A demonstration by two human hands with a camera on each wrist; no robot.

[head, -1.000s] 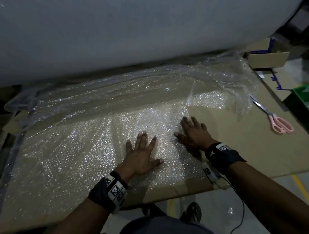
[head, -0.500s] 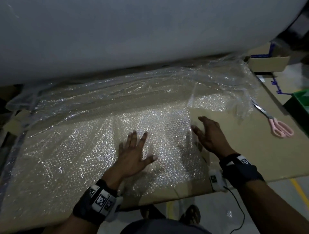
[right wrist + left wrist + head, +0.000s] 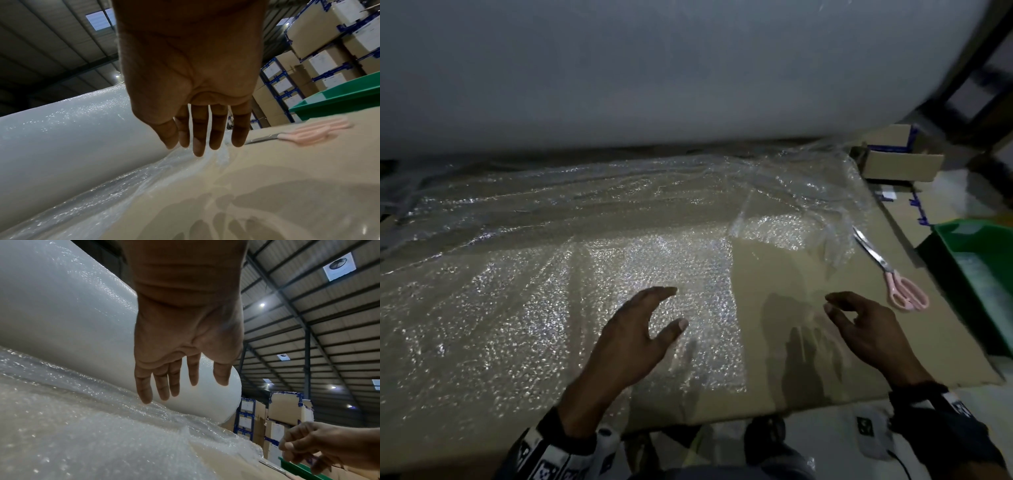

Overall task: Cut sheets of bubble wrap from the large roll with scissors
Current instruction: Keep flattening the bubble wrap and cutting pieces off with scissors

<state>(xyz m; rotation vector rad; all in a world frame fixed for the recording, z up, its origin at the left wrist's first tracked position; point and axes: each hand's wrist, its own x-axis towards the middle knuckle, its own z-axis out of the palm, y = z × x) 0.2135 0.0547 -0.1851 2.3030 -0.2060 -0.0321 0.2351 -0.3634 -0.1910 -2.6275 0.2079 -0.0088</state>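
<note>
The large white bubble wrap roll (image 3: 654, 68) fills the back of the head view. A sheet of bubble wrap (image 3: 517, 291) spreads from it over the cardboard-covered table (image 3: 808, 267). My left hand (image 3: 640, 339) hovers above the sheet's right part, fingers straight and relaxed, holding nothing; the left wrist view shows its fingers (image 3: 162, 386) hanging free before the roll (image 3: 61, 321). My right hand (image 3: 859, 325) floats over bare cardboard, loosely curled and empty, just left of the pink-handled scissors (image 3: 897, 284). In the right wrist view the scissors (image 3: 312, 131) lie beyond the fingers (image 3: 205, 134).
A green bin (image 3: 983, 274) stands off the table's right edge. A small open cardboard box (image 3: 900, 157) sits at the back right. Stacked cartons with blue straps (image 3: 320, 65) rise behind. The table's near edge (image 3: 756, 411) runs just before my wrists.
Both hands have lifted off the bubble wrap. My right hand has moved right, off the sheet and over bare cardboard toward the scissors. My left hand has drawn back slightly.
</note>
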